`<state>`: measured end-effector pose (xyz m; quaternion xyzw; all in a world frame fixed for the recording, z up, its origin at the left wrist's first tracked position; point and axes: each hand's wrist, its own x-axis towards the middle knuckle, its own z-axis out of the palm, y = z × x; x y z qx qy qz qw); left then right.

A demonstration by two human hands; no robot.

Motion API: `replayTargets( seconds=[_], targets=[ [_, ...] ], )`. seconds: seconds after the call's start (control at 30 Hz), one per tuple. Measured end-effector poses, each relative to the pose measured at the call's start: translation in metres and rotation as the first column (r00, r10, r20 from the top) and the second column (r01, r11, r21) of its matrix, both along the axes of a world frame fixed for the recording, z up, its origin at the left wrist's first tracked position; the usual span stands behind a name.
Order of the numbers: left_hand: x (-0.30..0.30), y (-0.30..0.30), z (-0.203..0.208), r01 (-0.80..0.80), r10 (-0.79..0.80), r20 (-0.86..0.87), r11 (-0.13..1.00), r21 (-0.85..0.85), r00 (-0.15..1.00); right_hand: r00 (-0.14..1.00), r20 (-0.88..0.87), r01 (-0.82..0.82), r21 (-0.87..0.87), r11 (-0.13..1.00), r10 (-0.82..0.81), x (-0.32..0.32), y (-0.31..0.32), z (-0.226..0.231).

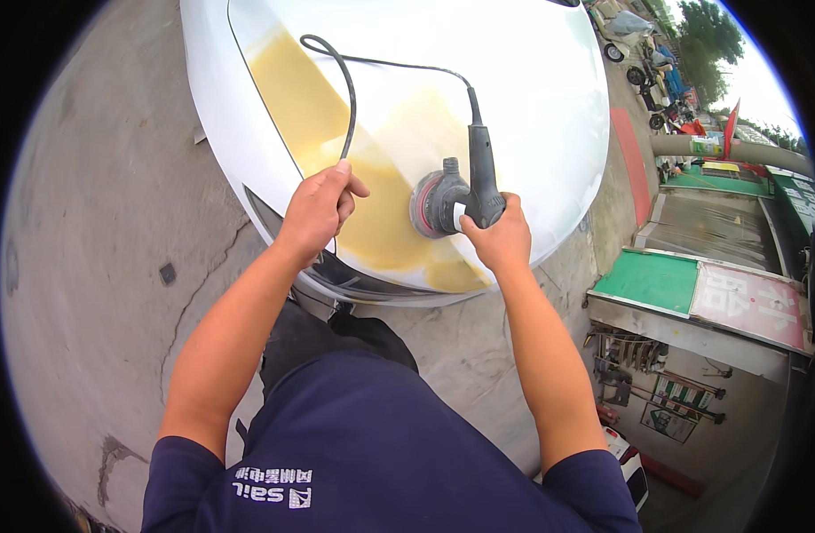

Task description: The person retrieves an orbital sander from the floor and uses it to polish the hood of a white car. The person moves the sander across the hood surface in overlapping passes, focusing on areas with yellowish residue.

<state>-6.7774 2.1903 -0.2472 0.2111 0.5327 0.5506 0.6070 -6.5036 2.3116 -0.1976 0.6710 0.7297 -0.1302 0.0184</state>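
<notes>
My right hand (503, 235) is wrapped round the head end of a dark grey electric disc sander (447, 197), over the right part of a white car hood (549, 107). The sander's round pad faces left, and its handle points away from me. Whether the pad touches the hood, I cannot tell. From the handle's far end a black power cord (349, 93) loops left to my left hand (323, 206), which pinches it between its fingers above the hood's near left part. Yellowish-brown patches of filler or primer (296, 93) cover the hood's left side and near edge.
A dark headlight (363, 282) lies along the car's near edge, close to my legs. Cracked concrete ground (106, 231) spreads to the left. At right stand a green and pale pink sign panel (647, 280), a horizontal-looking pole (745, 153) and several parked three-wheelers (634, 53).
</notes>
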Motion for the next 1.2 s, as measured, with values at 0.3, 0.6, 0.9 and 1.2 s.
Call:
replayTargets(
  seconds=[0.3, 0.6, 0.9, 1.2],
  targets=[
    [0.0, 0.002, 0.001, 0.031, -0.031, -0.02, 1.0, -0.007, 0.999, 0.994, -0.026, 0.106, 0.055, 0.993, -0.104, 0.065, -0.011, -0.02],
    [-0.021, 0.001, 0.007, -0.067, 0.067, 0.015, 0.998, -0.006, 0.998, 0.993, -0.064, -0.095, 0.034, 0.995, 0.097, -0.034, 0.023, 0.006],
    [-0.052, 0.04, 0.03, -0.065, 0.071, -0.214, 0.997, 0.033, 0.974, 0.972, -0.186, -0.148, -0.004, 0.989, 0.144, -0.149, 0.065, 0.036],
    [0.009, 0.128, 0.05, 0.165, -0.138, -0.625, 0.986, -0.015, 0.768, 0.357, -0.89, 0.216, -0.216, 0.952, -0.283, -0.133, 0.031, -0.014]
  ],
)
